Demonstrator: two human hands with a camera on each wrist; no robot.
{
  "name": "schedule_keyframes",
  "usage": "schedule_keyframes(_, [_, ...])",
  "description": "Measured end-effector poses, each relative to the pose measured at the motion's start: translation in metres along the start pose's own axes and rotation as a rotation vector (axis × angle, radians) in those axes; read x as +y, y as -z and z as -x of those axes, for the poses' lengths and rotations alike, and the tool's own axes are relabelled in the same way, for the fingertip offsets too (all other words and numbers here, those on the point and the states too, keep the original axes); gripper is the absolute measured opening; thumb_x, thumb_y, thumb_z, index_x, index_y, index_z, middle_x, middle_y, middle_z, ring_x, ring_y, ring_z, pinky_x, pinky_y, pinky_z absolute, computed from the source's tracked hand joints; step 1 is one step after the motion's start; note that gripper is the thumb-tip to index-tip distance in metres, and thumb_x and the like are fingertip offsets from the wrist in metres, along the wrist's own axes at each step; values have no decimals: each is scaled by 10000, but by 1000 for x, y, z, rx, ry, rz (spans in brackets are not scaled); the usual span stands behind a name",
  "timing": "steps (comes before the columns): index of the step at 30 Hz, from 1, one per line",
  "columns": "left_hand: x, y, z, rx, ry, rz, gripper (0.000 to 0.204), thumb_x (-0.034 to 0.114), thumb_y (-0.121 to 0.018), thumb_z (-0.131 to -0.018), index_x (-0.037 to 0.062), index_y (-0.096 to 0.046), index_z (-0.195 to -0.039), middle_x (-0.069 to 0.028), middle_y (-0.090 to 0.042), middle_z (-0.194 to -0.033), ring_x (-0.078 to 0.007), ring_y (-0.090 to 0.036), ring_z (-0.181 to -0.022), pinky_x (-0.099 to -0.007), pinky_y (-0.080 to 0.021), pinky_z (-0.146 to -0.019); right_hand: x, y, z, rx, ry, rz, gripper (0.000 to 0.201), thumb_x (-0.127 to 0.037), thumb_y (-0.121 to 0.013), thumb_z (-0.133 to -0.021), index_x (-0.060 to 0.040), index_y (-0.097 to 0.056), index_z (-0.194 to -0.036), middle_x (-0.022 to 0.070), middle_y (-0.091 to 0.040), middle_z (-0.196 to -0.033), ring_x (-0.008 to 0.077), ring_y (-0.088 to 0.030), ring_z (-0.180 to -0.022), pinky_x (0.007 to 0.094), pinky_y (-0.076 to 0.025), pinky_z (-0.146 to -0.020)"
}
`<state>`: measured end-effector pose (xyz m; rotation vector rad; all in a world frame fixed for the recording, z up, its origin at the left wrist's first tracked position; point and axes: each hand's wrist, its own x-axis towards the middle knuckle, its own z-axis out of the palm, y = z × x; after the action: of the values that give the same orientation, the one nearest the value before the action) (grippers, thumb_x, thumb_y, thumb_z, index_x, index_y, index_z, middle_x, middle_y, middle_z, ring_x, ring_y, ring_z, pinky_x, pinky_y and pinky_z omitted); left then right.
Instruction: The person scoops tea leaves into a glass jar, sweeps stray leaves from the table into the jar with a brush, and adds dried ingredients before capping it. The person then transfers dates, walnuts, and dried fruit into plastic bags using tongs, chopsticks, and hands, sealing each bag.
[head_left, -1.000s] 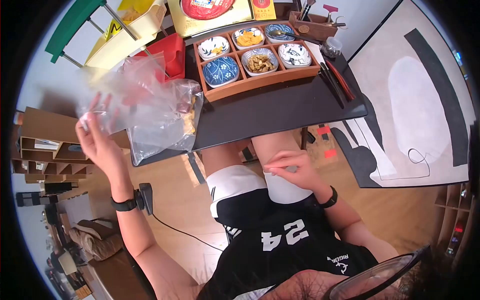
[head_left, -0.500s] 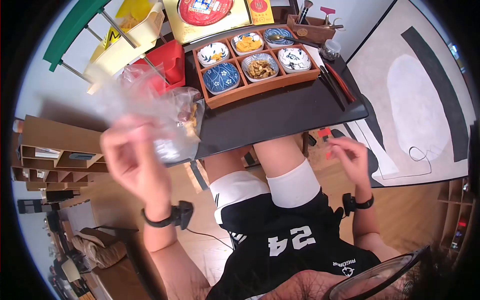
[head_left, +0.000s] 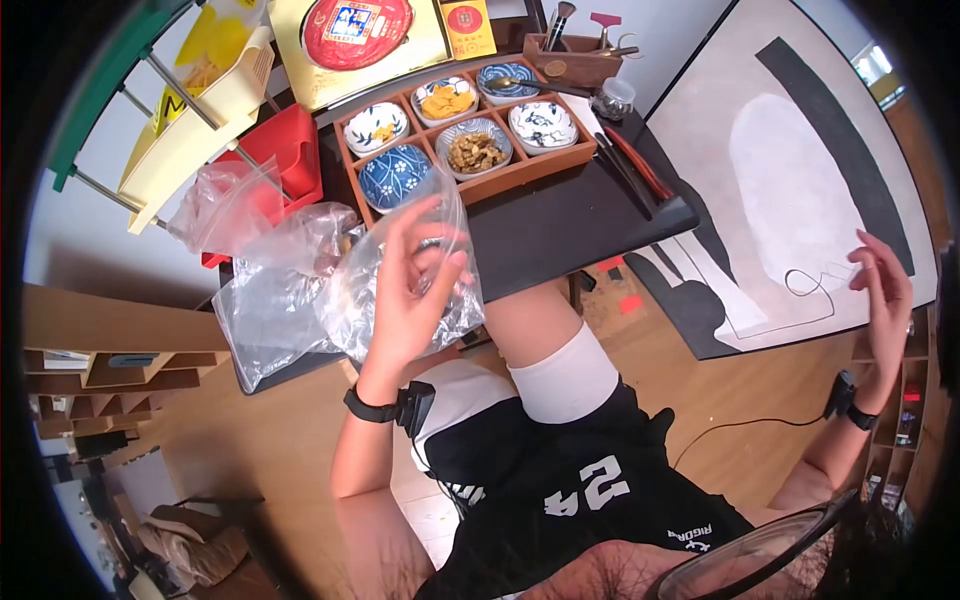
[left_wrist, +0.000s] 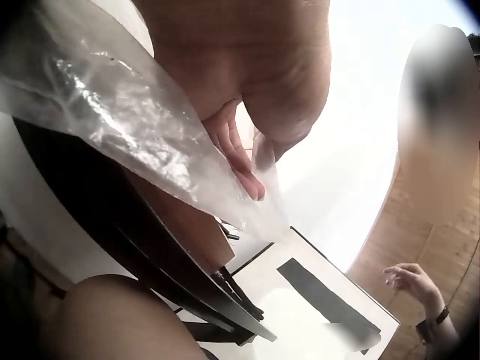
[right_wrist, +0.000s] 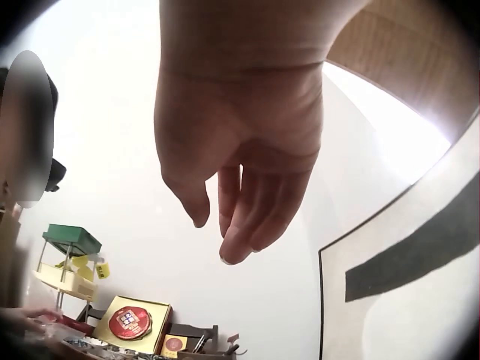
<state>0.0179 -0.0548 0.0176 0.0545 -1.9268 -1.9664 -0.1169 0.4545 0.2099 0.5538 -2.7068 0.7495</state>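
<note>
My left hand (head_left: 410,290) is over the table's near left edge, pinching a clear plastic bag (head_left: 455,225). In the left wrist view the bag (left_wrist: 142,127) stretches beside the palm, its edge between thumb and fingers. Another clear bag (head_left: 265,310) lies crumpled on the table to the left, small food pieces inside it. Just beyond my left hand is a blue flowered bowl (head_left: 393,180) in a wooden compartment tray (head_left: 540,172). My right hand (head_left: 884,285) is raised far to the right, away from the table, fingers loosely bent and holding nothing.
The tray also holds a bowl of walnuts (head_left: 478,150), a bowl of yellow slices (head_left: 445,101) and a spoon (head_left: 510,82). A red bin (head_left: 290,150) and a tiered rack (head_left: 190,120) stand left. Dark and red sticks (head_left: 640,165) lie right, near a lidded jar (head_left: 615,98).
My left hand has swung right, drawing the plastic bag toward the front of the tray. My right hand has moved from over the lap out to the far right. The head view has shifted.
</note>
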Motion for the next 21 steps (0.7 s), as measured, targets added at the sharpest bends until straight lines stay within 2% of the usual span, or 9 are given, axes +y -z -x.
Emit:
schedule_keyframes(3, [-7,4,-2,-58,43,-3,458,-19,-630,-986,1,-491,-1422,-87,-641,-1182,-129,-667,-939,-269,-559,-783,-7,37,-14,47,31,129,310,-193,-577,-1067,-29,-683,-1308,10,-666,-941,64,-525,-709,211,-439,-668])
schedule_keyframes(5, [-16,11,-7,-166,-68,-284,356,18,-636,-1000,-16,-580,-1350,-81,-659,-1187,-140,-675,-977,-274,-564,-812,-18,58,-33,5,29,282,335,-240,-576,-1068,-34,-685,-1309,4,-661,-944,60,-525,-721,199,-424,-662])
schedule_keyframes(8, [-12,0,-10,-114,34,-97,293,43,-642,-1008,-15,-645,-1296,-85,-687,-1188,-141,-684,-999,-276,-569,-827,-35,54,-77,-27,184,295,346,-278,-562,-1077,-68,-684,-1324,-9,-619,-882,50,-496,-704,210,-391,-622])
schedule_keyframes(10, [-20,-4,-13,-85,74,-14,275,32,-645,-1002,-14,-667,-1273,-88,-701,-1176,-133,-683,-992,-271,-567,-813,-66,36,-112,-170,93,237,338,-329,-612,-1044,-102,-717,-1272,-8,-688,-1000,57,-609,-843,187,-440,-657])
schedule_keyframes(12, [-24,-8,-17,-49,115,65,259,21,-648,-997,-12,-689,-1250,-91,-715,-1165,-125,-683,-985,-265,-566,-800,-84,-9,-141,-168,282,152,315,-283,-583,-1065,-56,-700,-1250,-17,-645,-892,41,-553,-735,197,-429,-606])
schedule_keyframes(14, [-27,-11,-18,-17,88,51,232,20,-668,-988,-22,-708,-1212,-89,-738,-1107,-123,-687,-974,-260,-566,-808,-108,-50,-169,-387,383,84,313,-306,-599,-1053,-54,-710,-1202,-9,-662,-896,42,-596,-757,193,-464,-592])
schedule_keyframes(16, [-33,-12,-19,-9,86,53,203,13,-679,-977,-23,-719,-1173,-84,-741,-1084,-120,-689,-960,-257,-566,-801,-92,-116,-192,-426,421,27,290,-296,-657,-1006,-27,-731,-1084,26,-693,-865,74,-640,-749,237,-533,-580])
schedule_keyframes(17, [-37,-11,-20,1,83,55,174,5,-691,-967,-24,-730,-1134,-78,-743,-1061,-116,-690,-947,-254,-565,-794,-93,-143,-200,-599,418,48,275,-263,-684,-973,1,-733,-1035,39,-707,-863,99,-654,-727,251,-551,-589])
schedule_keyframes(21, [-56,-10,-23,38,26,29,147,4,-711,-958,-22,-691,-1101,-73,-744,-1002,-109,-694,-903,-249,-557,-769,-80,-233,-175,-775,274,208,250,-207,-774,-881,37,-735,-848,137,-687,-665,224,-670,-599,345,-536,-566])
